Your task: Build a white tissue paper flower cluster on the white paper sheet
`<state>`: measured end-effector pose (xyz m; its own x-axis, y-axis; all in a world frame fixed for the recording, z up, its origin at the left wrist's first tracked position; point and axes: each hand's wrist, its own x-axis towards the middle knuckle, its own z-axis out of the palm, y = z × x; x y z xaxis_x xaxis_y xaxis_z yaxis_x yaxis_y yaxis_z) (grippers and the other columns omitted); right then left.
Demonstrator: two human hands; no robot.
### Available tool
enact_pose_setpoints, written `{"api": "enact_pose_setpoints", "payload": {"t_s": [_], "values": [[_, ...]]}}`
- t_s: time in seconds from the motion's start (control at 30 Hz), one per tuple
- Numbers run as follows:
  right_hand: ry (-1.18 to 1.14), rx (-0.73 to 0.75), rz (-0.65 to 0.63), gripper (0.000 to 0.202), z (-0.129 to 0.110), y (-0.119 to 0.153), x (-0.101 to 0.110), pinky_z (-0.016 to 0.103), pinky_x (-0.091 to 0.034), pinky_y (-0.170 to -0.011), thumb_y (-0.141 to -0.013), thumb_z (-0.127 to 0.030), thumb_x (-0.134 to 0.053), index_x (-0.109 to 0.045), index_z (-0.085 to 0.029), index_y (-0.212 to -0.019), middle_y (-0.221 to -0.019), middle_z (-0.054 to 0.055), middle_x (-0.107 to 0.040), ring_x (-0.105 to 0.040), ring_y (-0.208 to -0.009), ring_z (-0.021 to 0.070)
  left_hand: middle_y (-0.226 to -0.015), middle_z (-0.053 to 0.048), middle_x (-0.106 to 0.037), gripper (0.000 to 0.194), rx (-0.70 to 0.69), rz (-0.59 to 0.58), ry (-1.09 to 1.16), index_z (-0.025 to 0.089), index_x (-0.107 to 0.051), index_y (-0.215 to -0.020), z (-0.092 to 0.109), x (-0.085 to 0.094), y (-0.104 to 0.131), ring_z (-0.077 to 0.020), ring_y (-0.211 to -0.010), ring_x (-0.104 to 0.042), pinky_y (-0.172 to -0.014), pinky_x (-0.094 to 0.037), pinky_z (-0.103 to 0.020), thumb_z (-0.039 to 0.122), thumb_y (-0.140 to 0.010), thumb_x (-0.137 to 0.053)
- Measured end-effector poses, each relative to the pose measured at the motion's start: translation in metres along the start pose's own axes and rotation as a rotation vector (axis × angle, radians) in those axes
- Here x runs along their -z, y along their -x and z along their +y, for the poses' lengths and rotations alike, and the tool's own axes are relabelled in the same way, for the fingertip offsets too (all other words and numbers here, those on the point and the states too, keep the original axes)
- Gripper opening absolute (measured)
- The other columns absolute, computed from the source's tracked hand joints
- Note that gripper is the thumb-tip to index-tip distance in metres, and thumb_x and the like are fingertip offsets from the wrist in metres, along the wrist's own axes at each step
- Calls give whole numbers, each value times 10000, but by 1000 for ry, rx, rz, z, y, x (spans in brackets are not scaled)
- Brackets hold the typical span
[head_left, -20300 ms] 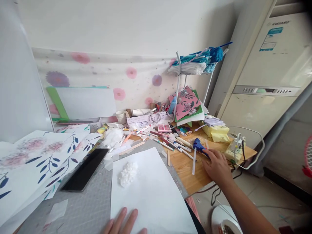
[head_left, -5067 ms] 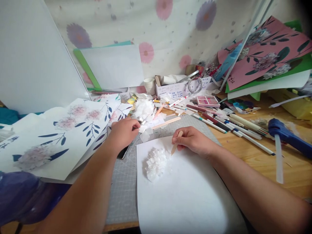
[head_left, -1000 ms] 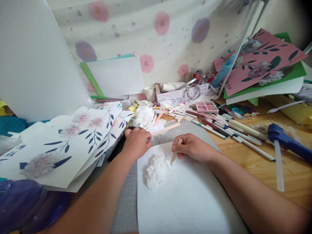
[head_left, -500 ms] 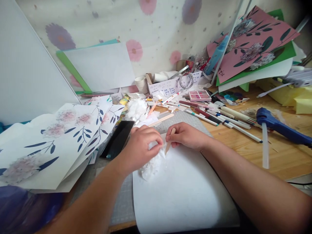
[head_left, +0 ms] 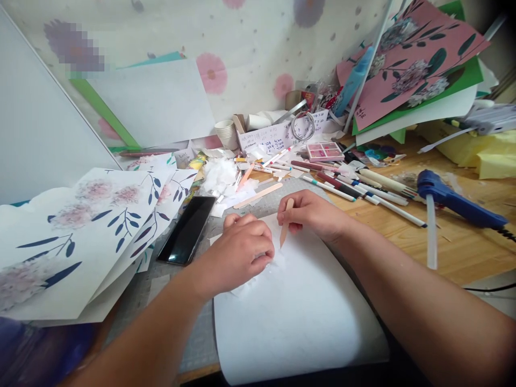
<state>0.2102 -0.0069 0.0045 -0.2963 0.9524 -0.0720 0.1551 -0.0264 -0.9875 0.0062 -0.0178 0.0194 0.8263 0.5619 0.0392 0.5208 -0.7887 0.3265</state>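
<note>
A large white sheet [head_left: 290,317] lies on the grey cutting mat [head_left: 197,333]. My left hand [head_left: 245,250] is closed over the white ruffled material [head_left: 248,286] on the sheet's left part, its fingertips pinched at the material's upper right edge. My right hand [head_left: 312,215] grips a thin wooden stick [head_left: 286,223] near its top, and the stick's lower end points down at the sheet, just right of my left fingertips. Most of the ruffled material is hidden under my left hand.
A black phone [head_left: 187,230] and flower-decorated sheets [head_left: 100,236] lie to the left. White fluffy material [head_left: 220,176], another wooden stick [head_left: 258,195] and several pens [head_left: 371,194] are behind the sheet. A blue glue gun [head_left: 459,201] rests on the right.
My left hand has moved down over the ruffled material, covering more of it. The stick in my right hand has come away from that material and stands slightly to the right.
</note>
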Motion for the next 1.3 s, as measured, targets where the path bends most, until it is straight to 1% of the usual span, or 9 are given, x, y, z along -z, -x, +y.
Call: {"api": "enact_pose_setpoints", "payload": {"t_s": [0.1,0.27,0.37,0.63,0.97,1.1,1.17,1.23,1.3], "values": [[-18,14,-35,109,-3,4,2,216,-353,-457,-634,-255,-632,-599,-162,-585,-452,-40,-536,-478,-432,90,-851,53,-641,140,4,-11,-12,212,-654,-714,0,-1,-1,-146,-901,-525,-825,-235,-365,96,-792,-652],[92,-5,-206,87,-1,4,-1,215,-405,-502,-680,-226,-621,-630,-156,-627,-473,-29,-590,-504,-465,93,-851,61,-652,144,15,-43,-2,232,-670,-746,-1,0,-2,-146,-902,-532,-837,-238,-361,106,-809,-643],[141,-12,-224,74,2,3,-3,211,-418,-521,-702,-210,-615,-649,-154,-668,-505,-25,-615,-525,-493,95,-851,60,-656,136,26,-48,2,232,-669,-743,-2,1,-2,-146,-897,-534,-836,-236,-358,122,-819,-642],[95,-41,-306,89,3,2,-3,228,-438,-557,-704,-233,-639,-659,-149,-683,-545,-11,-642,-572,-541,116,-821,65,-637,141,43,-23,12,246,-669,-744,-3,-1,-3,-149,-910,-525,-819,-224,-353,141,-833,-637],[106,-41,-311,90,5,-1,0,229,-421,-555,-684,-240,-666,-682,-152,-684,-546,-18,-628,-543,-534,108,-821,61,-656,102,78,24,17,234,-657,-732,-8,-5,-7,-159,-894,-536,-825,-223,-360,194,-816,-697],[-10,-37,-85,101,3,-1,5,218,-340,-476,-621,-229,-672,-620,-156,-575,-445,-44,-546,-470,-448,87,-825,51,-663,136,106,34,0,216,-641,-723,-10,-8,-8,-171,-901,-540,-833,-232,-363,272,-791,-744],[-76,-20,-33,101,1,1,6,219,-315,-463,-600,-222,-666,-607,-157,-550,-433,-50,-519,-457,-436,83,-840,42,-668,139,108,57,-7,222,-648,-741,-13,-8,-8,-179,-910,-543,-834,-240,-366,314,-813,-722],[-89,2,-92,94,-1,3,5,226,-339,-493,-606,-231,-680,-635,-152,-582,-460,-41,-546,-476,-459,90,-859,31,-674,126,119,105,-17,234,-660,-778,-16,-6,-7,-186,-918,-547,-826,-253,-368,333,-856,-666],[-62,14,-188,113,-2,4,2,235,-372,-547,-634,-254,-701,-670,-146,-652,-506,-28,-590,-502,-500,98,-875,27,-680,129,177,174,-24,241,-666,-806,-22,-2,-6,-189,-920,-554,-824,-273,-370,330,-883,-613]]}}
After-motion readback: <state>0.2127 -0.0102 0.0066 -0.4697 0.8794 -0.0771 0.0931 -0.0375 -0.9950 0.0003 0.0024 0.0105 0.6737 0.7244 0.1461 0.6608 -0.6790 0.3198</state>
